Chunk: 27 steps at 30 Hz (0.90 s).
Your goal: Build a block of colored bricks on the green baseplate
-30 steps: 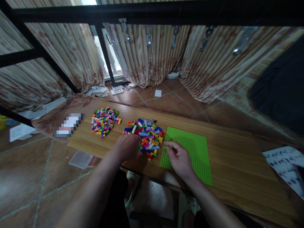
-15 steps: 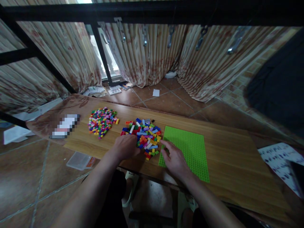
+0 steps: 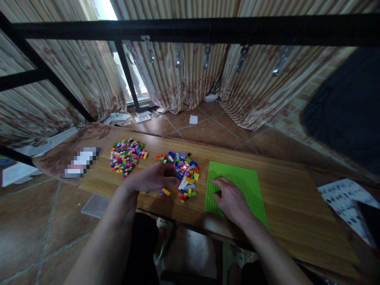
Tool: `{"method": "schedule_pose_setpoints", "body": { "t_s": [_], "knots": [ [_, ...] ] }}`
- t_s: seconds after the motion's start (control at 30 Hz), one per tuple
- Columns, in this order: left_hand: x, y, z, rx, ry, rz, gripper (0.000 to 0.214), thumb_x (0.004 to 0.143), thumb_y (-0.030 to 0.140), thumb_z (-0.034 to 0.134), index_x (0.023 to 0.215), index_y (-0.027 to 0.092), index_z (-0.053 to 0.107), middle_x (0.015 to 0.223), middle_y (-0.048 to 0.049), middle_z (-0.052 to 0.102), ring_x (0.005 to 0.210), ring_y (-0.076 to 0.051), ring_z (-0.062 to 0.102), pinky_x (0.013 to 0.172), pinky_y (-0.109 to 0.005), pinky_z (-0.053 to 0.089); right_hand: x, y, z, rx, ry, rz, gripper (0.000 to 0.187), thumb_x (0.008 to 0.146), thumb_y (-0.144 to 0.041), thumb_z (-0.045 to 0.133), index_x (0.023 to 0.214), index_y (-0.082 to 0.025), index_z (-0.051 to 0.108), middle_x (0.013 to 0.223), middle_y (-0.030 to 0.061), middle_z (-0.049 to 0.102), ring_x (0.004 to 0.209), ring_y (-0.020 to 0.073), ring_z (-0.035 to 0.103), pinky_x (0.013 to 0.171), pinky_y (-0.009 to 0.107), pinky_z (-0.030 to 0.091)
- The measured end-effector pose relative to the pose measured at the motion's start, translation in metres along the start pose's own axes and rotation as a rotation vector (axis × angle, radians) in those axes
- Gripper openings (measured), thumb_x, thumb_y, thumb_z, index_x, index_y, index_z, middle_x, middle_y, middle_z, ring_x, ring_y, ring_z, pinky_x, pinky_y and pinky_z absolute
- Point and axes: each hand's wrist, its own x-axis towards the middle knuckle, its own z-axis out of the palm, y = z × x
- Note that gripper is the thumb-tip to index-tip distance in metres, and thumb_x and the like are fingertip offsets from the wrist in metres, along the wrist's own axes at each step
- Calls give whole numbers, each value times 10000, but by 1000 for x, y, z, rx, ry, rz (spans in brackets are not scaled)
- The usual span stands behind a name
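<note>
A green studded baseplate [image 3: 240, 180] lies flat on the wooden table [image 3: 291, 198]. My right hand [image 3: 231, 200] rests on its near left part, fingers bent down onto the plate; whether it holds a piece is hidden. To the left of the plate is a pile of mixed coloured bricks [image 3: 185, 170]. My left hand [image 3: 154, 178] is at the pile's left side, fingers curled and pinched among the bricks. Further left sits a second heap of small coloured bricks [image 3: 126, 154].
A blurred flat object [image 3: 80, 161] lies at the table's left end. A printed sheet [image 3: 347, 198] sits at the right. A clear plastic box [image 3: 95, 205] and papers [image 3: 142, 117] are on the tiled floor. A black metal frame [image 3: 190, 29] crosses overhead before the curtains.
My right hand moved off the brick pile onto the baseplate's near left part. My left hand shifted slightly up into the pile, and a few bricks now lie loose near the table's front edge.
</note>
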Motion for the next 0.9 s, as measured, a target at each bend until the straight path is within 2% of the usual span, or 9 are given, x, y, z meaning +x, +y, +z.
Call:
{"method": "schedule_pose_setpoints", "body": {
  "t_s": [0.07,0.17,0.27,0.37,0.47,0.63,0.77,0.83,0.9],
  "knots": [
    [7,5,11,-209,-69,58,289,781,445,616,768,156,615,662,32,543,591,-90,479,524,-192,367,1,-1,-5,125,40,70,339,754,-120,558,1064,-168,686,1046,108,690,930,243,627,902,435,466],
    [23,13,36,-496,-195,55,274,767,426,658,806,158,611,690,18,582,601,-95,531,555,-203,433,5,-11,-13,563,105,179,289,832,-331,571,1057,-190,685,954,68,712,794,191,627,776,362,493],
    [38,19,60,-738,-291,24,259,745,363,694,858,137,638,765,-30,647,637,-103,597,602,-217,478,8,-24,-21,1024,70,259,383,831,-510,569,996,-190,701,802,34,699,692,156,590,623,274,456],
    [49,22,75,-928,-329,20,242,720,287,714,877,113,654,816,-67,674,659,-115,633,635,-236,508,8,-26,-29,1207,35,307,364,774,-526,648,879,-184,712,721,11,670,609,123,537,569,244,408],
    [56,26,83,-1002,-311,14,243,714,235,713,911,109,645,816,-74,687,677,-130,658,655,-247,521,7,-22,-32,1214,83,328,339,749,-519,677,799,-185,706,658,-9,644,578,112,515,551,235,392],
    [66,34,99,-921,-150,59,319,813,382,647,1007,138,583,817,-56,677,681,-132,665,632,-244,515,10,-19,-29,1077,209,340,346,737,-523,679,779,-180,674,654,-10,642,561,114,525,528,232,430],
    [76,40,121,-779,-5,142,266,851,406,588,898,152,529,724,0,619,578,-101,614,548,-217,488,9,-17,-26,953,270,358,400,828,-577,555,850,-186,640,734,10,657,572,125,567,485,229,464],
    [80,43,130,-750,30,169,252,871,402,550,916,157,516,670,15,595,536,-99,591,523,-220,485,7,-17,-25,812,306,342,399,857,-574,523,885,-193,637,756,18,670,578,128,589,462,216,455],
    [82,45,136,-732,71,184,246,884,394,518,966,162,511,616,31,572,505,-101,569,506,-220,480,6,-18,-24,712,342,329,389,879,-564,502,882,-197,628,672,1,652,499,116,570,411,203,417]
  ]
}}
